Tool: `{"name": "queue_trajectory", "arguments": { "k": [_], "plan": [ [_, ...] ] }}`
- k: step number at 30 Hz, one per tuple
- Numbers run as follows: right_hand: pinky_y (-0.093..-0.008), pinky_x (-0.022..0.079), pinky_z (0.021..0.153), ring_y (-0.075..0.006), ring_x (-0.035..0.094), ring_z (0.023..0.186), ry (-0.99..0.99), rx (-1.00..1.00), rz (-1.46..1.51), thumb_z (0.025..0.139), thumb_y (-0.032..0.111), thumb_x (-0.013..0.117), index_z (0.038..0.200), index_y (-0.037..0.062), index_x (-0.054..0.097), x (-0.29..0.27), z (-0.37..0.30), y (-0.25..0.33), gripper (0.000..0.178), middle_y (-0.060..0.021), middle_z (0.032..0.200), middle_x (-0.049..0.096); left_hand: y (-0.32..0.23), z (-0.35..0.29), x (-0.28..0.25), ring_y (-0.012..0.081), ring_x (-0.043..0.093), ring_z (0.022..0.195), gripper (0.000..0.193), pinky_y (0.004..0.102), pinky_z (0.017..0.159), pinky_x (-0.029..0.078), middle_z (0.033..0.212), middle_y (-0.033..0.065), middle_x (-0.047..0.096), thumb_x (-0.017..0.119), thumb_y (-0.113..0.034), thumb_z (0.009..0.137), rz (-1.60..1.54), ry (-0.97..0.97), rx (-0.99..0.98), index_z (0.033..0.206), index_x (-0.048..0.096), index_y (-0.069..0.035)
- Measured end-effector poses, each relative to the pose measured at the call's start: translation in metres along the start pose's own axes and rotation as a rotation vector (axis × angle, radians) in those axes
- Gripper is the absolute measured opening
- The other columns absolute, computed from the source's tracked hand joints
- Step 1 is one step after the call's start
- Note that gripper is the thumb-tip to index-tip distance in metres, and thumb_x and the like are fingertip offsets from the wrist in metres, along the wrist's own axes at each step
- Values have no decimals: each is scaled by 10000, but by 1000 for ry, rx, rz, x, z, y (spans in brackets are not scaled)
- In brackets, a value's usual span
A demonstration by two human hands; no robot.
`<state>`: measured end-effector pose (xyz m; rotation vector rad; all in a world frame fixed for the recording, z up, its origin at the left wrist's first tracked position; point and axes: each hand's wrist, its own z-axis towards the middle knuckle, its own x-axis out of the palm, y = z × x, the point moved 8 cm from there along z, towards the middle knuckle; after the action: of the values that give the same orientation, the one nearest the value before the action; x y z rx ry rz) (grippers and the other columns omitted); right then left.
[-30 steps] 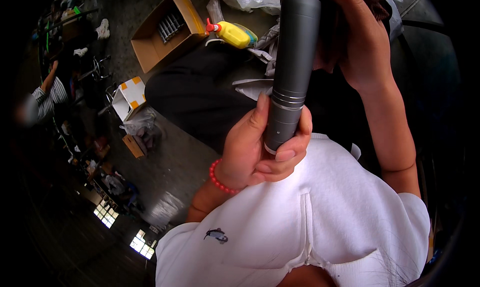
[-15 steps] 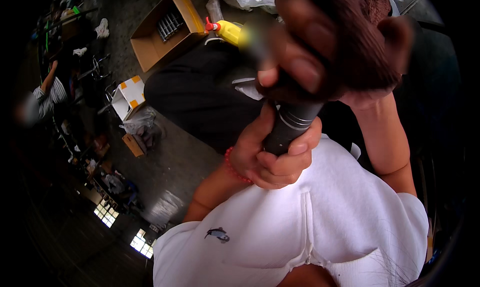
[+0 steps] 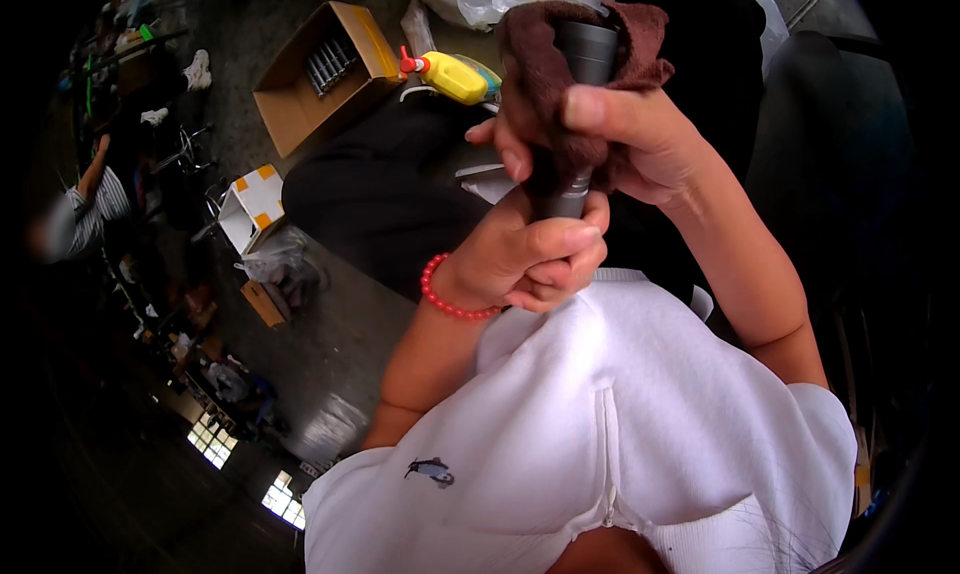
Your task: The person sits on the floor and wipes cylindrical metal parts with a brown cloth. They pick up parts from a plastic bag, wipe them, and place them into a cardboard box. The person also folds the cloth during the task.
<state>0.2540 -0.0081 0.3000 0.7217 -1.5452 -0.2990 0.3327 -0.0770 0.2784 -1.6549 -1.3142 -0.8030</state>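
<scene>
A dark grey flashlight [image 3: 588, 54] stands tilted in front of my chest, its wider head uppermost. My left hand [image 3: 545, 259], with a red bead bracelet [image 3: 440, 292] at the wrist, is closed round its lower end. Higher up, my right hand [image 3: 635, 139] wraps a brown cloth [image 3: 545, 49] about the barrel, the thumb pressing from the near side. Folds of the cloth hang on both sides of the head and hide much of the barrel's middle.
Beyond my dark-trousered leg, an open cardboard box [image 3: 290, 99] holds several metal tubes. Beside it lies a yellow spray bottle [image 3: 455, 77] with a red top. A white box [image 3: 252, 206] with orange tape sits farther left. Another person [image 3: 95, 199] is at the far left.
The flashlight and cloth have come down away from the camera, and both hands now show clearly. My right thumb now lies across the cloth on the barrel.
</scene>
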Motion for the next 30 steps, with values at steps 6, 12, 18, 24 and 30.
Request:
{"name": "queue_trajectory", "arguments": {
  "k": [6, 12, 18, 24, 30],
  "plan": [
    [-271, 532, 671, -142, 644, 735, 47, -5, -154, 755, 132, 756, 875, 13, 628, 18, -11, 4, 212, -76, 796, 659, -13, -10, -2, 92, 422, 481, 185, 229, 428, 368, 622, 13, 472, 633, -175, 805, 259, -306, 159, 805, 505, -42],
    [-239, 531, 642, -118, 639, 679, -383, -142, -131, 795, 159, 739, 823, 1, 628, -27, -7, -11, 195, -53, 773, 654, -67, -14, -9, 285, 594, 622, 188, 349, 575, 457, 700, 153, 601, 658, -80, 775, 1258, -922, 576, 836, 532, 45],
    [-245, 462, 496, -138, 577, 545, -250, 31, 113, 894, 249, 622, 848, 76, 587, -18, 12, 37, 182, -39, 646, 596, -16, 0, 22, 30, 284, 437, 210, 159, 338, 268, 609, 3, 388, 563, -167, 893, 43, -15, 83, 979, 429, -31],
    [-226, 512, 588, -124, 635, 670, -91, -111, 203, 827, 234, 708, 867, 38, 627, -1, 8, 50, 216, -38, 759, 645, -13, -2, 33, 39, 342, 499, 277, 162, 355, 260, 685, 32, 431, 561, -251, 923, -86, 110, 214, 999, 438, -14],
    [-215, 501, 609, -77, 597, 676, -276, -12, -136, 765, 100, 758, 884, 32, 631, -1, -25, -4, 187, -18, 771, 632, -37, -15, -3, 44, 354, 480, 116, 193, 381, 291, 719, 17, 472, 559, -123, 898, 528, -514, 246, 923, 517, -18]
  ]
}}
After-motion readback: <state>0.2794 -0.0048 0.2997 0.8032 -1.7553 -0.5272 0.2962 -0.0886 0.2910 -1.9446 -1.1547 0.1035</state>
